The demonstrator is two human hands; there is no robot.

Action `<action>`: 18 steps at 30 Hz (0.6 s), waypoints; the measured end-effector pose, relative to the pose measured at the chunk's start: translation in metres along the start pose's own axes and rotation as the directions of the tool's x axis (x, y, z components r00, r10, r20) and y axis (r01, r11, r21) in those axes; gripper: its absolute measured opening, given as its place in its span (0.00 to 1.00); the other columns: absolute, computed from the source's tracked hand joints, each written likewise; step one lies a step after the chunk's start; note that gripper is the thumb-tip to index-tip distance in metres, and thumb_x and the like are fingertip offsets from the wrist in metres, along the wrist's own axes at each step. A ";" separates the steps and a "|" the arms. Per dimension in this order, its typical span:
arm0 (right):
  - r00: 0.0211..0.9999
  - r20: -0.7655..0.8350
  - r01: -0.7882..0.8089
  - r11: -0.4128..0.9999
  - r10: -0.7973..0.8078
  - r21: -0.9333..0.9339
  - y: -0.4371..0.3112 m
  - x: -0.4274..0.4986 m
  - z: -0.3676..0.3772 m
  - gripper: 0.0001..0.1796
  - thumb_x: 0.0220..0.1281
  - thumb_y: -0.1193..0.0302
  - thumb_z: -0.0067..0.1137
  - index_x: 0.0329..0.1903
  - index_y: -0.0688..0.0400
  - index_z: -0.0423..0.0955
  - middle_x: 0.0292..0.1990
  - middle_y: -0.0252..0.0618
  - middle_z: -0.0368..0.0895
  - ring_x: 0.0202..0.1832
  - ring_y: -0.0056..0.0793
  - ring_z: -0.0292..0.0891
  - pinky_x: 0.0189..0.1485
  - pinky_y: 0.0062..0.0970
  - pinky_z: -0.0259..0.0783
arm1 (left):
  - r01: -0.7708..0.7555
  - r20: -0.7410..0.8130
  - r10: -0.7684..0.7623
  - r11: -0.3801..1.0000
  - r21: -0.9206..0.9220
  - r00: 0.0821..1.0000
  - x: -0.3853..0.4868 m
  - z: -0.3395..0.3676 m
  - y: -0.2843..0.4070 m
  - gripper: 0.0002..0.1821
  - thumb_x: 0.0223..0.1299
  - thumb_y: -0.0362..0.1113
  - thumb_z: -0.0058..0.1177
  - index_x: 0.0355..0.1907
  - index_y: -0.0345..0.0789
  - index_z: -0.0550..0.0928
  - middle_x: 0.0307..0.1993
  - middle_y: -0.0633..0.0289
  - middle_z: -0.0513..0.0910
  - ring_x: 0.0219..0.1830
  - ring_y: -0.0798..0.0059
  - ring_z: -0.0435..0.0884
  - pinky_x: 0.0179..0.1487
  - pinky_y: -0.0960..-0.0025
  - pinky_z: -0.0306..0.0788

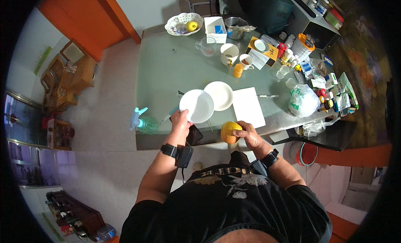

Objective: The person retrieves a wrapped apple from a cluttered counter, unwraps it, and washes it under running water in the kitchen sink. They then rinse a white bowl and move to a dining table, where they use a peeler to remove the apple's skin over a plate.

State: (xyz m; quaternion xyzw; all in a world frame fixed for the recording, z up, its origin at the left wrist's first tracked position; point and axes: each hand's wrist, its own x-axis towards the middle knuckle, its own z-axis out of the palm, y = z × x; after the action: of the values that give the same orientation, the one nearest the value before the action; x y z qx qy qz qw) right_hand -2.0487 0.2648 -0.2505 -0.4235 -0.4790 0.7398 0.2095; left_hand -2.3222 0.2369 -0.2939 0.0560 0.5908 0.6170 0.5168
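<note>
My left hand (180,120) grips the near rim of a round white bowl (196,105), raised over the front of the glass-topped table (163,77). In my right hand (251,137) is a large yellow-orange fruit (230,132), held at the table's front edge. Just behind the bowl lies a white plate (220,96), partly covered by it in this view. White paper (249,107) rests to the plate's right, and a pen (268,96) lies beside the paper. A dark phone-like object (195,135) sits below the bowl, partly hidden by my left hand.
A spray bottle (147,124) stands at the front left corner. Cups, including a glass mug (207,47) and a white mug (229,54), stand further back near an orange-yellow jar (238,70). A tied plastic bag (303,101) and medicine boxes crowd the right side.
</note>
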 end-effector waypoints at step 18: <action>0.999 -0.031 0.028 0.994 -0.031 -0.104 -0.001 0.000 -0.020 0.34 0.46 0.62 0.67 0.52 0.73 0.69 0.40 0.47 0.78 0.43 0.33 0.75 0.50 0.29 0.71 | -0.078 -0.260 0.080 0.997 0.017 0.962 0.151 0.065 0.000 0.19 0.58 0.32 0.59 0.47 0.24 0.71 0.46 0.49 0.76 0.41 0.60 0.80 0.45 0.59 0.81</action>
State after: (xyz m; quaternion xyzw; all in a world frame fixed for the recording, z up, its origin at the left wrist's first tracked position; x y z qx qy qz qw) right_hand -2.0319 0.2761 -0.2534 -0.4387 -0.5192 0.7039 0.2062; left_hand -2.3475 0.3868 -0.3567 -0.0004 0.6530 0.6371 0.4095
